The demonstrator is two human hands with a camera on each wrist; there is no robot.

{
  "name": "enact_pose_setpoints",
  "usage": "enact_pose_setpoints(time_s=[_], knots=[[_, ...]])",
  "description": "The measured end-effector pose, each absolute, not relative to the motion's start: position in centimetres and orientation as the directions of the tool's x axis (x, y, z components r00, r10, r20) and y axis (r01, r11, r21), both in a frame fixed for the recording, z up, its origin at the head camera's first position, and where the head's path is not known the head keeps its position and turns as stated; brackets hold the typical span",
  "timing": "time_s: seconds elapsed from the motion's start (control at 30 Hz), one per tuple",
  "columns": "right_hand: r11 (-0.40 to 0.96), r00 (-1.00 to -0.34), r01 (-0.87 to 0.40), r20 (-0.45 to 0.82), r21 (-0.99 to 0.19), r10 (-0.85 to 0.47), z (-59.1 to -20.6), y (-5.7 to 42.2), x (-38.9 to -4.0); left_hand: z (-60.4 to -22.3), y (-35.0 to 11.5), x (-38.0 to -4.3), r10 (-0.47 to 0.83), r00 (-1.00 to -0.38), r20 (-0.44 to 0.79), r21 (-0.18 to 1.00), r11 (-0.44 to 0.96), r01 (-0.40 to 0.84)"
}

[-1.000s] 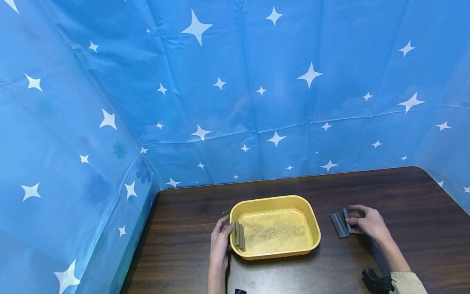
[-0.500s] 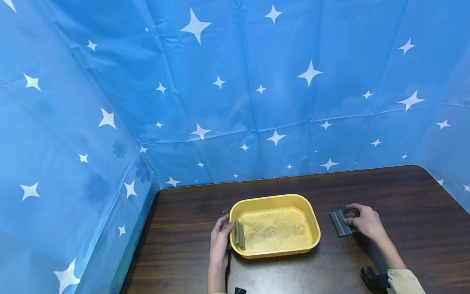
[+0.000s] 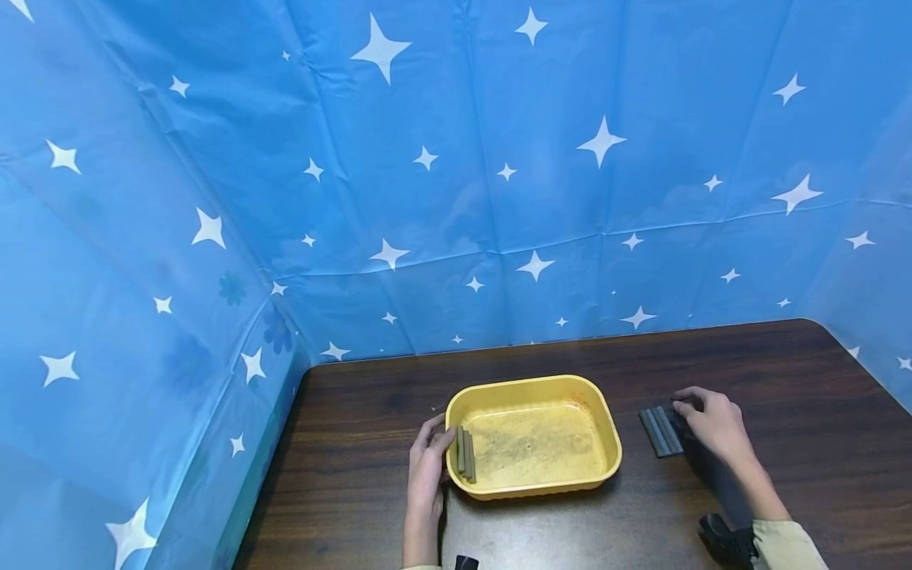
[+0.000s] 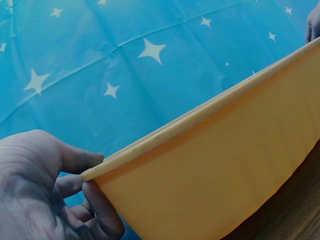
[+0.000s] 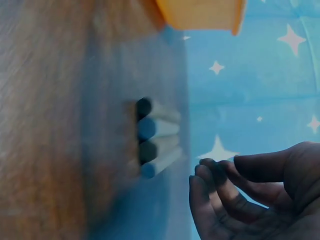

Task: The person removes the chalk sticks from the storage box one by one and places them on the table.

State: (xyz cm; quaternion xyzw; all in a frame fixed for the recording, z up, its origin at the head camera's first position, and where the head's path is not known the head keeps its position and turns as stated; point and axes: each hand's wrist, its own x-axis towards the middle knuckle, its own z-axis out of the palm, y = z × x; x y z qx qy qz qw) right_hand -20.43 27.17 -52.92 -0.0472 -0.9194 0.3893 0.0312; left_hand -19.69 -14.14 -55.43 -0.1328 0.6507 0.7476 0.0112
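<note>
- Behind the far edge of the table and beside its left edge hangs a blue backdrop (image 3: 492,206) with white four-pointed stars.
- Below it spreads the dark wood-grained table (image 3: 356,427), its far corners rounded.
- Toward the table's far edge, nearer its left corner than its right, sits a yellow tray (image 3: 541,439).
- At the tray's left edge, the left hand (image 3: 426,467) grips the rim, thumb on top and fingers beneath.
- Toward the table's right side, the right hand (image 3: 716,423) holds nothing, fingers loosely bent, just beside the grey rods (image 3: 661,433).
- Those four rods lie side by side on the table, right of the tray.
- Against the tray's left wall lie olive-brown rods (image 3: 465,455); their exact number is unclear.
</note>
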Motion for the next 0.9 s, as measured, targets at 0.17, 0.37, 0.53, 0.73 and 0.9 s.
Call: enact_pose_setpoints(time_s=[0.17, 0.37, 0.53, 0.73, 0.9], knots=[[0.696, -0.99, 0.031, 0.074, -0.717, 0.12, -51.7, 25.8, -20.2, -55.5, -14.3, -19.7, -0.158, -0.966, -0.206, 0.971, -0.152, -0.182], [0.666, -0.993, -0.011, 0.089, -0.746, 0.083, -50.1, 23.5, -19.8, -55.5, -14.3, -19.6, -0.15, -0.966, -0.21, 0.968, -0.173, -0.184], [0.621, -0.995, -0.042, 0.086, -0.783, 0.042, -49.2, 21.5, -19.5, -55.5, -14.4, -19.7, -0.148, -0.965, -0.218, 0.965, -0.18, -0.191], [0.567, -0.998, -0.054, 0.064, -0.822, -0.002, -48.6, 18.8, -19.3, -55.7, -14.3, -19.8, -0.145, -0.967, -0.21, 0.966, -0.18, -0.183], [0.466, -0.997, -0.066, 0.046, -0.882, -0.053, -48.4, 16.8, -19.2, -55.6, -14.2, -19.7, -0.147, -0.967, -0.21, 0.965, -0.189, -0.181]])
